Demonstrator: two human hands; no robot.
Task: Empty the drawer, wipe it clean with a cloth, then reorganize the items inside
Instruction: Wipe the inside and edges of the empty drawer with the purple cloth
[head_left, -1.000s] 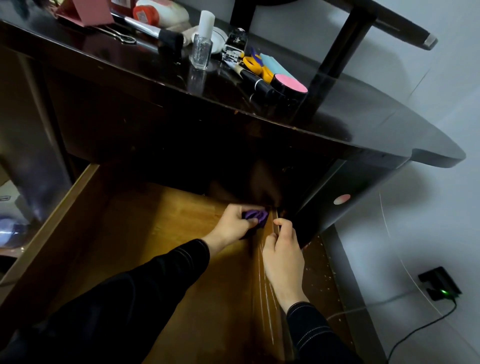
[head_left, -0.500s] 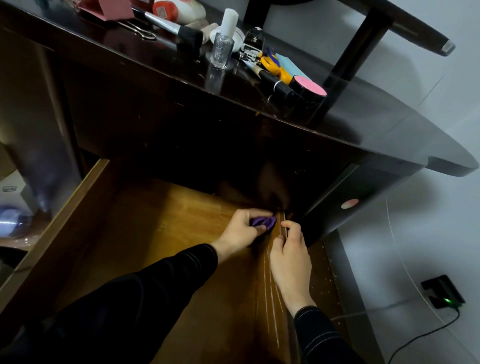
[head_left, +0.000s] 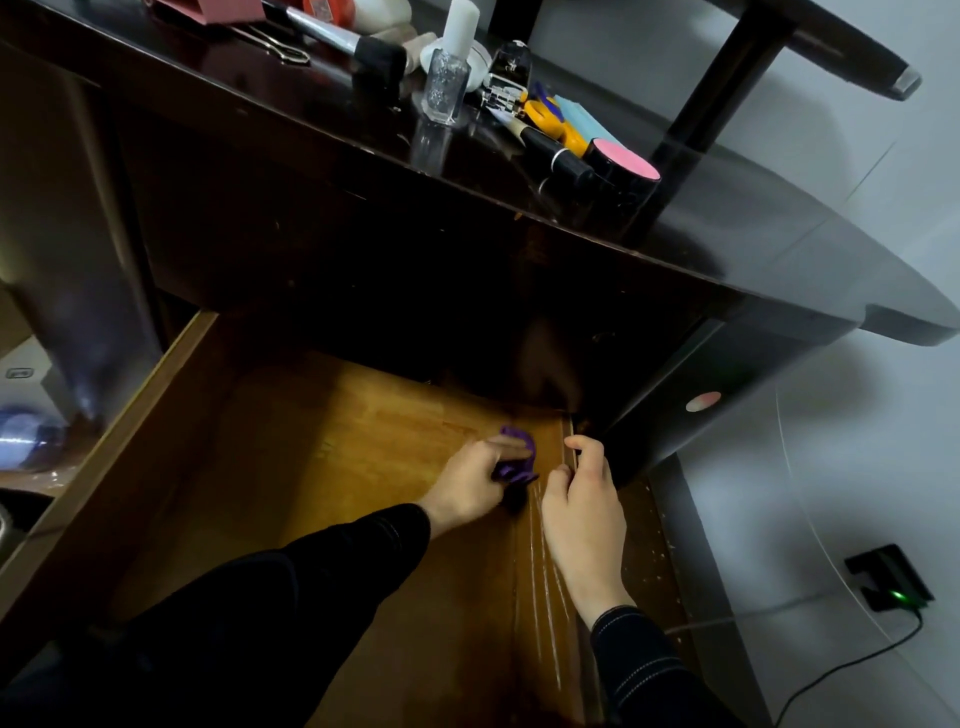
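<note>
The dark desk (head_left: 779, 249) fills my view from 10 o'clock round to 3 o'clock. On its glossy top, up at 12 o'clock, stand a clear bottle with a white cap (head_left: 445, 85), a black-headed brush (head_left: 363, 49), yellow-handled scissors (head_left: 550, 117) and a pink-topped jar (head_left: 626, 163), all close together.

Below it, the open wooden drawer (head_left: 130, 415) spreads from the centre down to 7 o'clock. Inside it I see only the purple cloth (head_left: 514, 435), which lies on the drawer floor near the far right corner, just right of centre.

Against the frame half a second ago, the cloth and the hand on it have drawn back a little from that corner towards me, so a strip of floor now shows between the cloth and the dark recess. The other hand has kept its place on the right wall.

My left hand (head_left: 472, 483) reaches in from 7 o'clock, palm down, with its fingers curled over the bunched cloth and clutching it against the floor. My right hand (head_left: 582, 509) comes up from 5 o'clock. Its forefinger arches over the top edge of the drawer's right wall and its thumb lies on the inner side. In this dim light it seems to pinch that edge. The two hands sit just beside each other without touching.
</note>
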